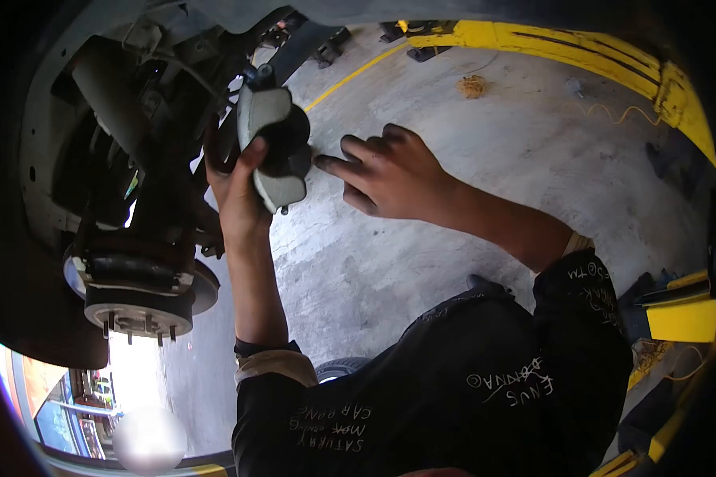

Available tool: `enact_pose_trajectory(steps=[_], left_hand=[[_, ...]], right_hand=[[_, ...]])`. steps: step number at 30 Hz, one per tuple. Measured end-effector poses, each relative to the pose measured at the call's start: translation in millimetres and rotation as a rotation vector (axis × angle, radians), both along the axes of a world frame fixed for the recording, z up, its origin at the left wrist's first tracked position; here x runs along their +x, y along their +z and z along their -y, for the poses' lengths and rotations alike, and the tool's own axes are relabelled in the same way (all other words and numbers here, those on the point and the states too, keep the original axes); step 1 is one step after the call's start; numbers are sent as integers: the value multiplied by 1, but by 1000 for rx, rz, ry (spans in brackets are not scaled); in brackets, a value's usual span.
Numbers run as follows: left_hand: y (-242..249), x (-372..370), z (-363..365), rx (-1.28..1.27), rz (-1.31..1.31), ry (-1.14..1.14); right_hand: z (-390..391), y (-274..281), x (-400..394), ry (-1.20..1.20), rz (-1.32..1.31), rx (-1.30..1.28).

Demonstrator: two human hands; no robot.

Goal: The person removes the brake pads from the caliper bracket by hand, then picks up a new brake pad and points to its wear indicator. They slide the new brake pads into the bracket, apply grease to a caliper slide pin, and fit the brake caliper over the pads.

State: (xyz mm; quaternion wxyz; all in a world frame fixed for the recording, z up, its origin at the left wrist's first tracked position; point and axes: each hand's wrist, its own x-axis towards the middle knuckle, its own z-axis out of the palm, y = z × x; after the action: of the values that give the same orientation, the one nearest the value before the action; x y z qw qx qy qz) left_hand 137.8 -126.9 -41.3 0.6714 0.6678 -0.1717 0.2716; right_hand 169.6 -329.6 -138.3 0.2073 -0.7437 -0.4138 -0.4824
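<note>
My left hand point(243, 191) is closed around a silver brake caliper point(269, 111), held upright beside the car's wheel well. The thumb presses on its near face, and the other fingers are hidden behind it. The caliper's dark hollow side faces right. Just across from that side is my right hand point(390, 171), its fingers bent and apart, with nothing visible in them. Its darkened index fingertip comes right up to the caliper's dark edge. Below and left of my left hand sits the wheel hub with its brake disc point(139, 314), its studs pointing down in this view.
Dark suspension parts point(107, 99) hang at the upper left. A yellow lift arm point(533, 44) curves across the top right. On the concrete floor point(390, 270) lie an orange-brown crumpled thing point(472, 86) and a coiled orange hose point(620, 119). A yellow piece of equipment point(680, 318) stands at the right.
</note>
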Motion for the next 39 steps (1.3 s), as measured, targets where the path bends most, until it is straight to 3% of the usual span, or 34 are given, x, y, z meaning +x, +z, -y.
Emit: enact_pose_trajectory(steps=[3, 6, 9, 12, 15, 17, 20, 24, 26, 29, 32, 36, 39], left_hand=[[-8, 4, -11, 42, 19, 84], [-18, 16, -28, -26, -49, -2], [-24, 20, -31, 10, -63, 66], [-14, 17, -36, 108, -1, 131], [-15, 14, -33, 86, -45, 132], [-15, 16, -37, 57, -58, 181], [-20, 24, -52, -19, -150, 202], [-23, 31, -64, -48, -179, 181], [-23, 35, -72, -28, -179, 133], [-25, 41, -82, -28, -180, 85], [-21, 31, -69, 1, -168, 151], [-22, 26, -63, -27, -176, 216], [-23, 30, -69, -35, -179, 192]], right_hand=[[49, -5, -24, -38, -176, 83], [133, -1, -58, -232, -285, 251], [240, 33, -104, -553, -94, 405], [338, 92, -143, -961, 191, 388], [447, 144, -178, -1321, 358, 173], [484, 176, -202, -1637, 40, -63], [552, 181, -199, -1741, 5, -247], [585, 187, -192, -1648, -193, -323], [583, 198, -189, -1500, -566, -158], [585, 203, -188, -1449, -734, -4], [579, 199, -192, -1466, -583, -159], [595, 186, -204, -1489, -371, -183], [587, 185, -216, -1305, -175, -5]])
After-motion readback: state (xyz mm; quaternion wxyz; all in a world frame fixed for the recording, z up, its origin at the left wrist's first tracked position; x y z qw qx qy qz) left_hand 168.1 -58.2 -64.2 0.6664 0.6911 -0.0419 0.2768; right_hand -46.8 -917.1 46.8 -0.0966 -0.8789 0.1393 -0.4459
